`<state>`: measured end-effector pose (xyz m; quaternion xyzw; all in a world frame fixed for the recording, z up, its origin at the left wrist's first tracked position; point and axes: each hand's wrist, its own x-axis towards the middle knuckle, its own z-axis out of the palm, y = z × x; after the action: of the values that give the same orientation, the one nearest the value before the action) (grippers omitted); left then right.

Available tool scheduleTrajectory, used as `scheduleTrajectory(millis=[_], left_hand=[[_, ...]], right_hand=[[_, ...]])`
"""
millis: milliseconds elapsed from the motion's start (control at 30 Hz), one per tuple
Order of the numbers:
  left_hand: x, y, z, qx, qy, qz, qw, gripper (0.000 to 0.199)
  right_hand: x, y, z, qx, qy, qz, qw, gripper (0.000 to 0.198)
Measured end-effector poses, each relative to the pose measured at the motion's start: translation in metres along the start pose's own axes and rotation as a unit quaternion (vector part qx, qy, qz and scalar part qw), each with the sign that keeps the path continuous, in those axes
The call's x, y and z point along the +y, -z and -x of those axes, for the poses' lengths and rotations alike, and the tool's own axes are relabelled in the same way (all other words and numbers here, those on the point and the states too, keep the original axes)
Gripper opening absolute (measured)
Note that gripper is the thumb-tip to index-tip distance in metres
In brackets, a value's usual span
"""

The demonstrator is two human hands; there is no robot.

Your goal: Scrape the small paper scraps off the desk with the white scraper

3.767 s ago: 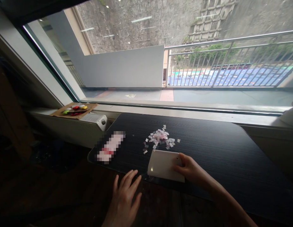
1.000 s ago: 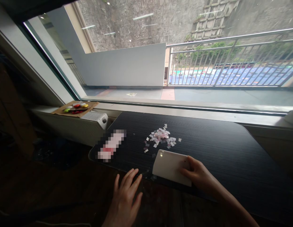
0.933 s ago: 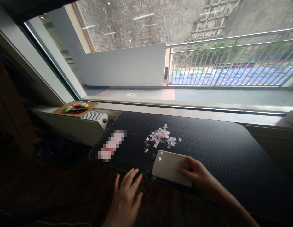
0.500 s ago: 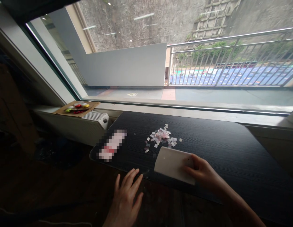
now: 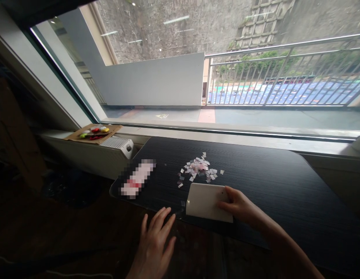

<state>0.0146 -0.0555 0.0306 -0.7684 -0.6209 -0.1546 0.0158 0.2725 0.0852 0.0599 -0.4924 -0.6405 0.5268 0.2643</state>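
The right hand grips a white board at its right end, with the thumb laid across the near face and the other fingers going over the upper right corner and out of sight behind it. The rest of the board reaches leftward from the grip, so its far end points toward the left hand's side and its lower edge is by the front edge of the black table. A small dark dot shows on the board just beside the fingers. Whether the board's underside touches the table cannot be told.

Just beyond the board's upper edge, ahead and to the left of the grip, lies a loose pile of paper bits, pale and pinkish, with a few stray pieces around it.

The left hand is spread, back upward, its fingertips near the table's front edge and apart from the board; contact with the table cannot be told. A tiny clear scrap lies between its fingertips and the board.

Toward the table's left end lies a pink and red item, too blurred to make out.
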Motion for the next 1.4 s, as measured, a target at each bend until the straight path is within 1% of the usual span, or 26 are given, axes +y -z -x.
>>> scheduleTrajectory(millis=[33, 100, 200, 333, 533, 600, 700, 767, 1033, 1167, 1300, 1400], left_hand=[[0.000, 0.000, 0.000, -0.001, -0.001, -0.001, 1.000, 0.049], [0.000, -0.001, 0.000, -0.001, -0.001, -0.002, 1.000, 0.048], [-0.002, -0.003, 0.001, 0.004, 0.004, 0.003, 1.000, 0.049], [-0.003, -0.005, 0.003, 0.007, 0.007, 0.013, 1.000, 0.050], [-0.001, 0.000, 0.001, -0.005, 0.006, 0.009, 1.000, 0.049], [0.000, 0.001, 0.000, -0.010, 0.004, 0.003, 1.000, 0.049], [0.001, 0.001, 0.000, -0.009, 0.002, 0.001, 1.000, 0.049], [0.001, 0.000, 0.000, -0.002, 0.004, 0.000, 1.000, 0.049], [0.001, 0.001, 0.000, -0.007, 0.003, 0.000, 1.000, 0.048], [0.002, 0.002, 0.000, -0.012, 0.011, 0.004, 1.000, 0.049], [0.002, 0.002, -0.001, -0.023, 0.014, 0.009, 1.000, 0.049], [0.000, 0.003, -0.002, -0.022, 0.012, 0.012, 1.000, 0.048]], right_hand=[[0.001, 0.000, 0.001, 0.001, 0.002, -0.007, 1.000, 0.012], [0.002, -0.001, -0.002, 0.024, 0.008, -0.016, 1.000, 0.015], [0.002, -0.005, -0.013, 0.048, 0.015, -0.009, 0.999, 0.016], [-0.004, -0.011, -0.021, 0.018, 0.008, 0.004, 1.000, 0.012], [-0.007, -0.008, -0.006, -0.048, -0.001, 0.005, 0.999, 0.009], [-0.007, -0.007, -0.004, -0.042, 0.004, 0.002, 0.999, 0.010], [-0.006, -0.006, -0.007, 0.007, 0.012, 0.009, 1.000, 0.011], [-0.005, -0.006, -0.009, 0.022, 0.014, 0.017, 1.000, 0.010], [-0.004, -0.008, 0.002, -0.024, -0.004, 0.012, 1.000, 0.010], [-0.005, -0.010, 0.005, -0.056, -0.016, -0.011, 0.998, 0.013], [-0.006, -0.010, 0.008, -0.064, -0.011, -0.032, 0.997, 0.014], [-0.010, -0.010, 0.015, -0.059, 0.002, -0.006, 0.998, 0.011]])
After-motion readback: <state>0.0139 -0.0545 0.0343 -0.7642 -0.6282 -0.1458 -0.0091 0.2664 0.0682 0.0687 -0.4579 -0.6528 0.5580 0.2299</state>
